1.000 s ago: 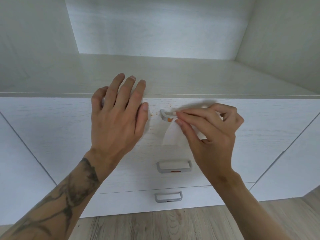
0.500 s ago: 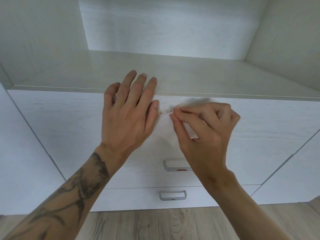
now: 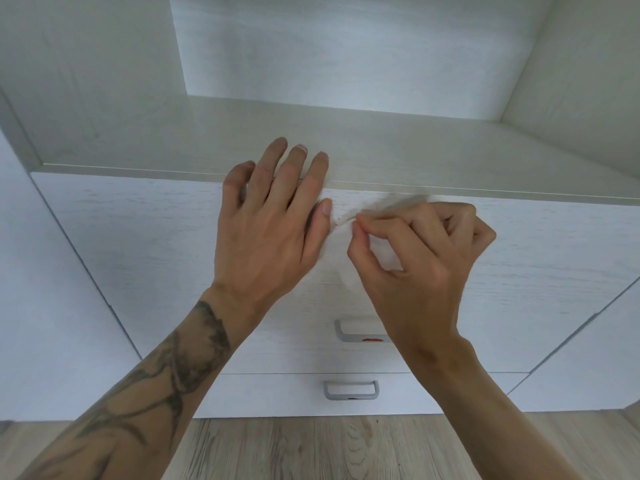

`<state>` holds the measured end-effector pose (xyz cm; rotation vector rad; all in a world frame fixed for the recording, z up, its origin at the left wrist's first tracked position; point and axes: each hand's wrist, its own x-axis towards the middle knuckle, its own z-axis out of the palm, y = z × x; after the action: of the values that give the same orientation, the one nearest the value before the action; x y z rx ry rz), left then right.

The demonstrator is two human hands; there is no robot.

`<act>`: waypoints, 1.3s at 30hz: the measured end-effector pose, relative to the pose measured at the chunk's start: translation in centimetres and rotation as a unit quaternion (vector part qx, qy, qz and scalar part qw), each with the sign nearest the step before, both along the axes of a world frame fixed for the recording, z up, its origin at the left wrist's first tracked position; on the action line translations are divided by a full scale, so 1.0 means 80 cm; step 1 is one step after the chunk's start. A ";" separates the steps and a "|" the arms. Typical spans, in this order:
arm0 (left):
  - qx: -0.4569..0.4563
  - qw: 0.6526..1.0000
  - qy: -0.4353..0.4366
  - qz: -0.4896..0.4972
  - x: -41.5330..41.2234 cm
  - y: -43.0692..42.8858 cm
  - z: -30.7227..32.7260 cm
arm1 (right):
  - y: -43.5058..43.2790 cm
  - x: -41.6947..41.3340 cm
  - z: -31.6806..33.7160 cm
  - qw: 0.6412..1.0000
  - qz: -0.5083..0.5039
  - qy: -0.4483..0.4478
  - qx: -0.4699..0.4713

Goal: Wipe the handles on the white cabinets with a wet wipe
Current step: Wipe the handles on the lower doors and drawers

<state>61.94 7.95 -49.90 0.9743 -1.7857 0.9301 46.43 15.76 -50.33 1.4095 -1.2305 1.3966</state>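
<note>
My right hand [image 3: 415, 258] pinches a white wet wipe [image 3: 341, 251] against the top drawer's handle, which is almost fully hidden behind the wipe and fingers. The wipe hangs down over the white drawer front [image 3: 138, 237]. My left hand [image 3: 273, 223] lies flat with straight fingers on the drawer front, fingertips reaching over its top edge. Small orange-brown specks show on the drawer face beside the wipe. Below, the middle drawer's grey handle [image 3: 346, 332] carries a red smear, and the bottom drawer's grey handle [image 3: 350, 389] is in full view.
An open white shelf [image 3: 346, 143] sits above the drawers, with side walls left and right. White cabinet doors [image 3: 52, 306] flank the drawers. Wood-grain floor [image 3: 311, 448] runs below.
The view has shifted and both hands sit slightly higher and closer together. My right hand has slid the wipe left along the top handle, which is now covered.
</note>
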 end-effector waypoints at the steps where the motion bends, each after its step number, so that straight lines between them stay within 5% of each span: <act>1: -0.002 1.000 0.000 -0.001 0.000 -0.001 0.000 | -0.002 0.001 0.001 1.000 -0.003 -0.003 0.003; 39: -0.014 1.000 0.010 0.002 -0.003 -0.002 -0.002 | 0.008 -0.034 -0.010 0.994 0.103 0.026 0.026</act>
<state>61.73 7.76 -50.06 0.9662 -1.7506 0.9426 43.69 16.41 -51.16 1.6355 -1.1201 1.4645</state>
